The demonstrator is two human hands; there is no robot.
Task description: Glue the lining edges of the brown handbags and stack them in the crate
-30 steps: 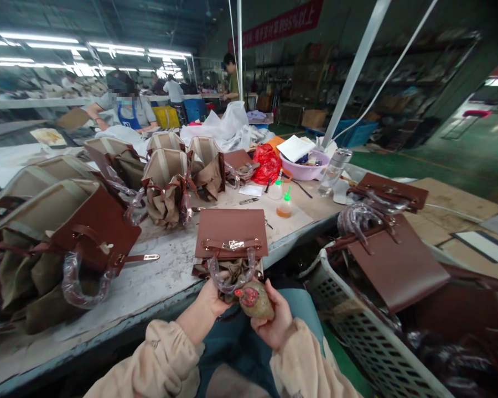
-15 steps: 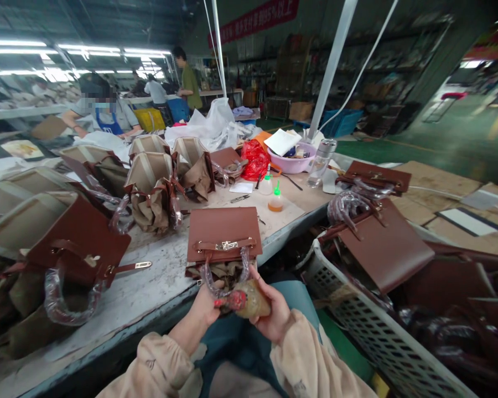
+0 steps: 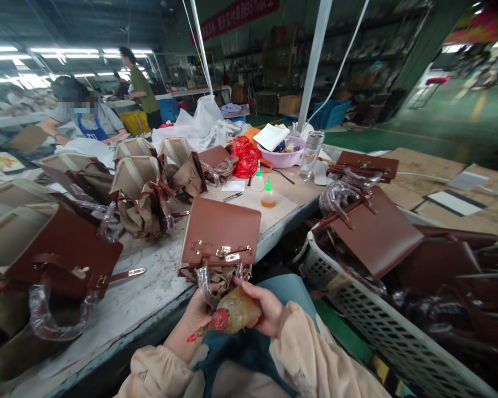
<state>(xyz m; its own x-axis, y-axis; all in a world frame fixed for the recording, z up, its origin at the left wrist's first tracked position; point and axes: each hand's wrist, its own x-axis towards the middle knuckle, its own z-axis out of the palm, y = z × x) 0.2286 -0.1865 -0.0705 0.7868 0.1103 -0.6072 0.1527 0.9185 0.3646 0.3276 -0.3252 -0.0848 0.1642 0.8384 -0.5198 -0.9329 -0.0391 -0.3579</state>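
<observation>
The brown, rectangular leather handbag (image 3: 222, 226), the landmark for all places below, lay tilted at the near edge of the pale, stained surface (image 3: 149, 287). The tan, crusted, round-bellied squeeze bottle (image 3: 241, 310) with its red-coated nozzle (image 3: 207, 325) was at the handbag's near end, nozzle directed left and toward the wearer. The right hand (image 3: 269, 310) was closed around the bottle's belly. The left hand (image 3: 196, 314) lay at the handbag's near end, beside the plastic-wrapped handle (image 3: 204, 286); its fingers were hidden, so its grip could not be determined.

Handling (judged): the bottle was probably light and yielding, its crust rough or tacky; the belly was the proper hold, clear of the nozzle. The handbag appeared moderately light, with a stiff, easily marked flap and a soft, gathered body. The wrapped handle was likely slippery; a side edge or the gathered fabric offered firmer hold.

Count, relative to the handbag:
- Left and beyond: at least six beige-lined brown bags (image 3: 135, 177), overlapping.
- Beyond: two small green-capped bottles (image 3: 268, 199); one red plastic bag (image 3: 244, 157); one lilac basin (image 3: 282, 160); one clear tumbler (image 3: 311, 157).
- Right: one grey lattice basket (image 3: 367, 318), holding several brown bags (image 3: 375, 235), number unclear.
</observation>
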